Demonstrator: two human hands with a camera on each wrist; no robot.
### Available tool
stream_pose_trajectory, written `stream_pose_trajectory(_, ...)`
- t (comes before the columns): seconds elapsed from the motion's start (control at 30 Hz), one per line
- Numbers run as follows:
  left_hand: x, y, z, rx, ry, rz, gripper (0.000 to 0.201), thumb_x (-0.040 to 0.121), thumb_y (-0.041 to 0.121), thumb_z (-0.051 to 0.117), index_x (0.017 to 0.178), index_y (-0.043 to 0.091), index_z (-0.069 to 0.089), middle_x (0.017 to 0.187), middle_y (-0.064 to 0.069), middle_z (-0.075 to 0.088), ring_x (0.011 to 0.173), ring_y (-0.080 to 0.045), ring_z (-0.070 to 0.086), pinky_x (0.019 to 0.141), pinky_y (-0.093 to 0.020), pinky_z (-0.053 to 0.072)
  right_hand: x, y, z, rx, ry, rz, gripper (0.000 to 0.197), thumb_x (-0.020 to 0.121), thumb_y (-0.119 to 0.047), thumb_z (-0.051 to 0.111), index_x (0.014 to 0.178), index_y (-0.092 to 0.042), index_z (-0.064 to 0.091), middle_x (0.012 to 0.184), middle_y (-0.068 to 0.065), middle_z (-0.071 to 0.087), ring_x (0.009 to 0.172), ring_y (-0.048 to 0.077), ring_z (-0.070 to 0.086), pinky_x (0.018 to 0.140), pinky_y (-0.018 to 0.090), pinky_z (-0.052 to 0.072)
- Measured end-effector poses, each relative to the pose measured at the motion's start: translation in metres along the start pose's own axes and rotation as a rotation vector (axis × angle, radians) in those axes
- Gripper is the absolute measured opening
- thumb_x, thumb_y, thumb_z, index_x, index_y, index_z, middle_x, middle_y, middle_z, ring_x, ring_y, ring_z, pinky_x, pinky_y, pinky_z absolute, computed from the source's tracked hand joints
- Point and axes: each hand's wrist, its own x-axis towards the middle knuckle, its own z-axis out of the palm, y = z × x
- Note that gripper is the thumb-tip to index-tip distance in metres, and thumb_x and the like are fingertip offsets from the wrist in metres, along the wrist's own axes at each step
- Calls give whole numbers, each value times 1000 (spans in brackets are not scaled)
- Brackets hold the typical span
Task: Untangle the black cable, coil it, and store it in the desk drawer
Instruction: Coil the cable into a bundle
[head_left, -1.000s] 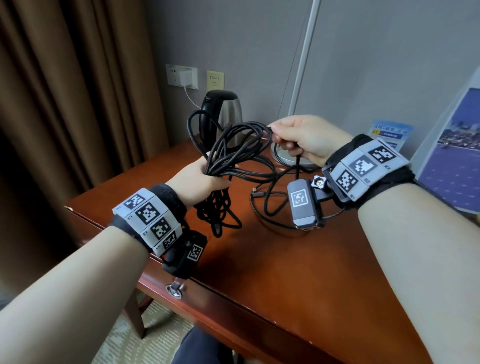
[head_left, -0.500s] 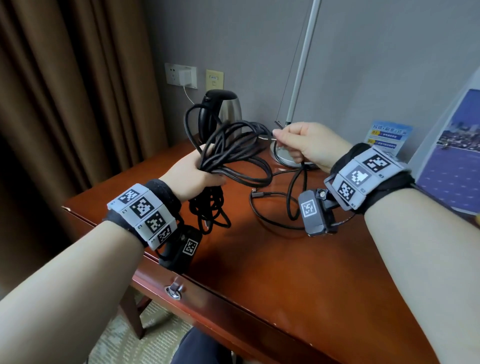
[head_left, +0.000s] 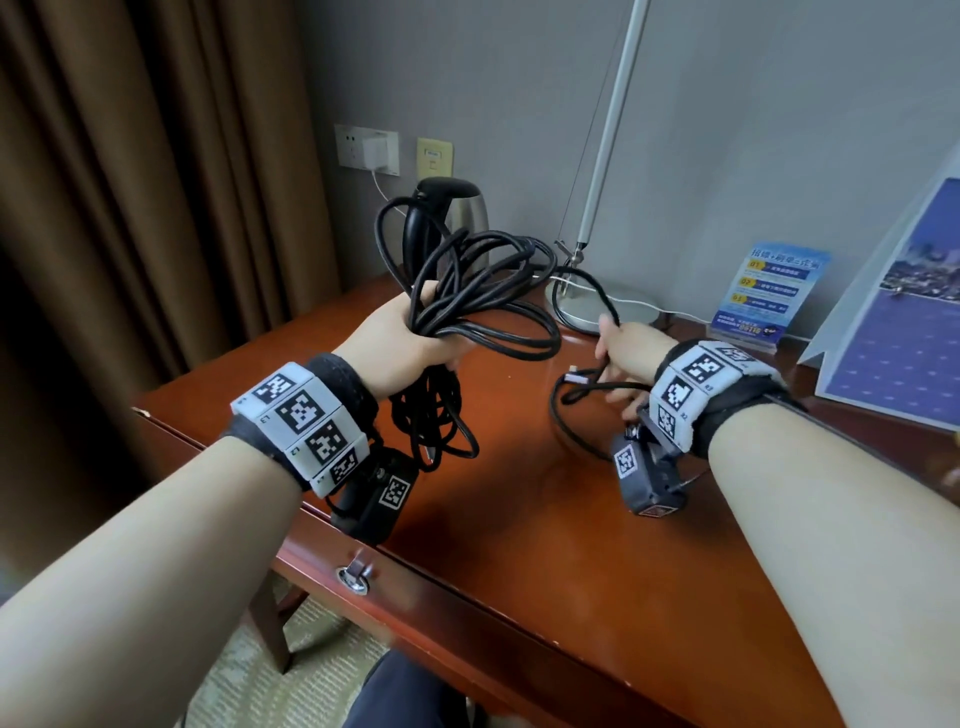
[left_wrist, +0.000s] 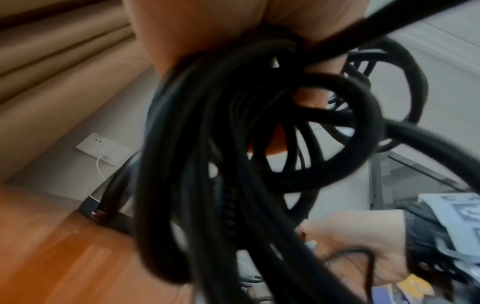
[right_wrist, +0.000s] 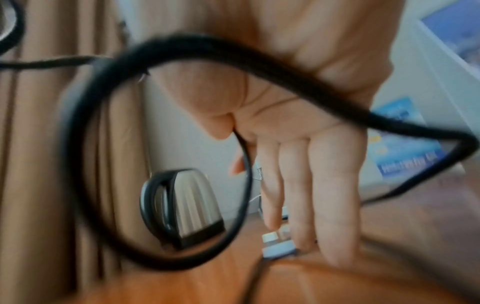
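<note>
My left hand (head_left: 402, 345) grips a bundle of black cable (head_left: 483, 291) loops above the left part of the desk (head_left: 545, 519); more loops hang below the fist, close up in the left wrist view (left_wrist: 207, 164). My right hand (head_left: 626, 351) is low over the desk to the right. It pinches one loose strand (right_wrist: 241, 148) between thumb and forefinger, and the strand arcs back to the bundle. The cable's plug end (head_left: 573, 376) lies by my right fingers. The drawer pull (head_left: 356, 574) sits on the desk's front, with the drawer closed.
A steel kettle (head_left: 460, 218) stands at the back behind the bundle. A lamp base (head_left: 597, 312) with a white cord, a blue leaflet stand (head_left: 769, 296) and a large tilted card (head_left: 904, 332) occupy the back right. A brown curtain (head_left: 130, 208) hangs on the left.
My right hand has dropped from the top of the bundle down and right to the desk, drawing a strand out with it. My left hand still holds the bundle, slightly higher.
</note>
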Motion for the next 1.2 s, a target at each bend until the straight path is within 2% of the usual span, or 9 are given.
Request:
stream_pose_trajectory(0.17, -2, 4, 6, 94, -84, -34, 29, 68, 23, 60, 88, 4, 53, 59, 1, 58, 62, -18, 60, 67, -35, 52, 6, -16, -12, 653, -21, 91, 45, 100, -45, 23, 76, -13, 44, 95, 18, 61, 90, 38, 62, 84, 56, 49)
stream_pose_trajectory(0.23, -3, 3, 6, 145, -102, -71, 23, 71, 23, 62, 85, 6, 53, 59, 0, 58, 60, -17, 59, 64, -32, 50, 7, -24, -20, 712, 61, 12, 39, 100, -39, 27, 74, -14, 39, 77, 11, 54, 76, 31, 61, 81, 52, 50)
stream_pose_trajectory(0.3, -2, 0, 6, 234, -80, -104, 15, 80, 20, 66, 77, 16, 52, 60, 4, 56, 57, -12, 55, 61, -27, 46, 7, -30, -30, 569, 174, -91, 36, 101, -33, 30, 70, -15, 36, 62, 7, 42, 54, 24, 50, 73, 43, 51)
stream_pose_trajectory(0.4, 3, -8, 7, 417, 52, -189, 12, 84, 26, 63, 89, 21, 54, 74, 7, 56, 69, -12, 53, 66, -23, 39, 2, -34, -44, 194, 177, -164, 37, 99, -15, 29, 62, -17, 28, 62, 5, 31, 53, 15, 30, 55, 24, 32)
stream_pose_trajectory(0.53, 10, -14, 9, 390, 122, -352, 38, 79, 44, 68, 103, 19, 52, 94, 2, 58, 88, -16, 54, 75, -25, 39, -13, -42, -42, 44, 186, -340, 32, 93, -17, 35, 61, -19, 37, 61, 0, 36, 54, 14, 32, 52, 25, 24)
stream_pose_trajectory(0.73, 19, -22, 14, 248, 147, -437, 39, 80, 55, 60, 87, 17, 57, 66, 5, 53, 69, -18, 53, 70, -27, 42, -31, -46, -7, -30, 249, -636, 32, 95, -23, 35, 71, -27, 55, 62, -8, 48, 64, 12, 47, 67, 29, 37)
stream_pose_trajectory(0.93, 27, -18, 10, -237, 390, -490, 43, 66, 55, 74, 67, 14, 61, 67, -4, 62, 66, -24, 57, 80, -40, 53, -44, -35, 28, -233, 166, -819, 31, 99, -34, 31, 117, -32, 55, 112, -1, 64, 106, 24, 57, 92, 41, 45)
stream_pose_trajectory(1.07, 27, -16, 8, -304, 403, -486, 47, 62, 54, 76, 61, 13, 53, 56, -2, 54, 59, -24, 54, 75, -43, 55, -51, -27, 33, -358, 161, -777, 30, 100, -39, 27, 114, -38, 54, 68, -13, 51, 84, 17, 52, 74, 28, 37)
stream_pose_trajectory(1.2, 26, -14, 14, -489, 315, -431, 31, 79, 29, 71, 64, 13, 50, 59, -3, 45, 53, -17, 45, 55, -27, 45, -50, -27, 33, -417, 214, -753, 28, 99, -37, 26, 102, -34, 54, 59, -8, 43, 77, 20, 50, 68, 30, 35)
